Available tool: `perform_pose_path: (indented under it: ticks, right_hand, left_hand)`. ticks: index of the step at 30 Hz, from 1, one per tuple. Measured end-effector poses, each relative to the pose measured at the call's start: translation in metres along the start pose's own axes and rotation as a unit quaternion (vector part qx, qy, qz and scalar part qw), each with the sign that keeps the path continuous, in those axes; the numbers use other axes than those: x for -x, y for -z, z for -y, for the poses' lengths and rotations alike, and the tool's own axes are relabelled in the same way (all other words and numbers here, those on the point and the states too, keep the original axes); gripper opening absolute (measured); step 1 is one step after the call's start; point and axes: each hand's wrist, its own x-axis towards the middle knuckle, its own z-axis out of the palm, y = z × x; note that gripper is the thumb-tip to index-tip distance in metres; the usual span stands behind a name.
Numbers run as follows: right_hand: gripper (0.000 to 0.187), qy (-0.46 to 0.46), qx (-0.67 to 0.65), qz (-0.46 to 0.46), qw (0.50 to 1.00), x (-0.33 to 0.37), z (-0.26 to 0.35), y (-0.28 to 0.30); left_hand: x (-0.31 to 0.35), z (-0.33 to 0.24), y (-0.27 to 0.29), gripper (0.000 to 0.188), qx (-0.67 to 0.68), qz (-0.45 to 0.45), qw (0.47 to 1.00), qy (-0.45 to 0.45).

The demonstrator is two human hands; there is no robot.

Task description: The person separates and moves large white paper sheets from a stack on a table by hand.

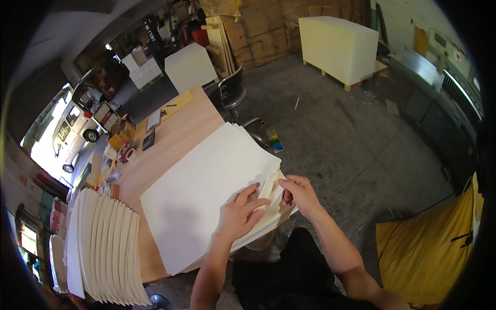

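Observation:
A stack of large white paper sheets point(201, 181) lies at an angle on the wooden table in front of me. My left hand point(241, 213) rests on the top sheet near its right edge, fingers spread. At that same edge my right hand point(304, 196) is closed, thumb and fingers pinching the sheet edges. Between the two hands the edges are lifted and bent apart, showing cream-coloured layers underneath. How many sheets the right fingers hold is hidden.
Left of the stack stands a fanned pile of sheets point(106, 245). Farther along the wooden table point(194, 113) lie a calculator point(149, 139) and tape rolls point(127, 154). A black chair point(232, 90) stands beyond its right edge. Yellow fabric point(426, 248) hangs at right; a white pallet stack point(336, 51) stands behind.

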Motion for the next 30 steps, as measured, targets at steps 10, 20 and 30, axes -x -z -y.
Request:
perform_pose_path:
  ticks: [10, 20, 30]
  right_hand:
    - [0.037, 0.006, -0.004, -0.009, 1.000, 0.001, -0.002, 0.000]
    - [0.040, 0.005, 0.017, -0.021, 1.000, 0.004, 0.003, -0.001]
    - [0.039, -0.016, -0.027, -0.002, 1.000, 0.003, 0.002, 0.002]
  left_hand:
    - [-0.001, 0.006, -0.004, 0.053, 0.060, -0.016, 0.998, 0.019]
    - [-0.002, -0.002, 0.000, 0.033, 0.036, -0.014, 0.999, 0.023]
    - [-0.001, -0.004, 0.002, 0.050, 0.046, 0.010, 0.998, 0.050]
